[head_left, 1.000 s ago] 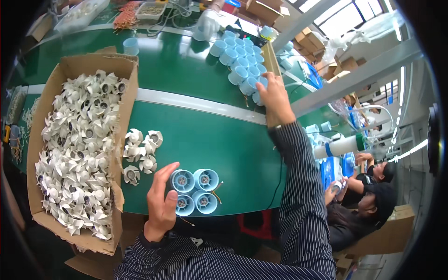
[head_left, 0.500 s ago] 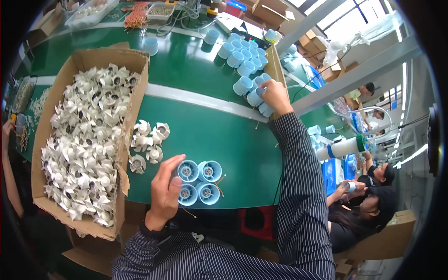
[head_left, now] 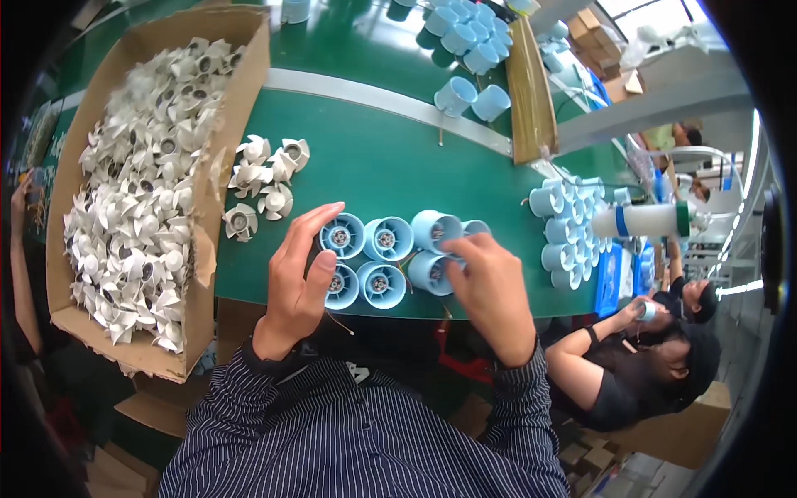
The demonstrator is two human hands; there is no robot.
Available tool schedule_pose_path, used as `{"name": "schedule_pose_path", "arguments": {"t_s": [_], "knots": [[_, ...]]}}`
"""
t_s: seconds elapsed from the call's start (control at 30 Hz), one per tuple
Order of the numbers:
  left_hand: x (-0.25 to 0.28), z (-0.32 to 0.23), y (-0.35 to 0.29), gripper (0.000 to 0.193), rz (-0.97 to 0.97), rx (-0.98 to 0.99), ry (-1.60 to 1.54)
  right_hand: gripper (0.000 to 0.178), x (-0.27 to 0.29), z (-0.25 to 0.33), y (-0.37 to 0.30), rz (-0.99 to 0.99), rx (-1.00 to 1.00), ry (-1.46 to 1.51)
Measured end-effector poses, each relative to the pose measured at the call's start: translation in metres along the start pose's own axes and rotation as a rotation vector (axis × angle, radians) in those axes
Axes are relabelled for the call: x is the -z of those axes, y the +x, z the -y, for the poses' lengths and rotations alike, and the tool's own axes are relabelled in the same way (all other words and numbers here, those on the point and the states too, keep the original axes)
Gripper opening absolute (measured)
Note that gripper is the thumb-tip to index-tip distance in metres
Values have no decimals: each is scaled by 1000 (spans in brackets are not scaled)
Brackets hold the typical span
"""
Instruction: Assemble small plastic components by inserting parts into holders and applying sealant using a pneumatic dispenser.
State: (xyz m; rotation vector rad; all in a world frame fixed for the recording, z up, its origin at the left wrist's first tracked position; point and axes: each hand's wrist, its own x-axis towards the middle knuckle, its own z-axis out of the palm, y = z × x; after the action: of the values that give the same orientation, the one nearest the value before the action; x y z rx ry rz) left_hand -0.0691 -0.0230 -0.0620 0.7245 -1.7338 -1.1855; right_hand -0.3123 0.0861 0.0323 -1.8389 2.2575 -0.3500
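Now your right hand (head_left: pixel 491 290), back from the far pile, clasps fresh blue housings (head_left: pixel 433 249) beside the upright four (head_left: pixel 364 261), your left hand (head_left: pixel 299 274) spread open against them.

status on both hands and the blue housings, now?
Left hand open, resting against four upright blue housings. Right hand closed on more blue housings beside them. White impellers lie apart, not in the way.
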Motion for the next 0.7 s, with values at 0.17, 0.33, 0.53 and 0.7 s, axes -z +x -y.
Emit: {"name": "schedule_pose_path", "arguments": {"t_s": [0.17,0.33,0.53,0.7], "knots": [[2,1,0,53,15,0,31,30,-1,14,-5,32,60,51],[0,-1,0,58,17,-1,21,32,21,9,-8,-118,-88,226],[-4,-10,-7,76,14,-288,274,49,-20,4,22,-224,316,117],[-4,-8,-12,84,132,-344,423,56,-31,-1,19,-64,299,77]]}}
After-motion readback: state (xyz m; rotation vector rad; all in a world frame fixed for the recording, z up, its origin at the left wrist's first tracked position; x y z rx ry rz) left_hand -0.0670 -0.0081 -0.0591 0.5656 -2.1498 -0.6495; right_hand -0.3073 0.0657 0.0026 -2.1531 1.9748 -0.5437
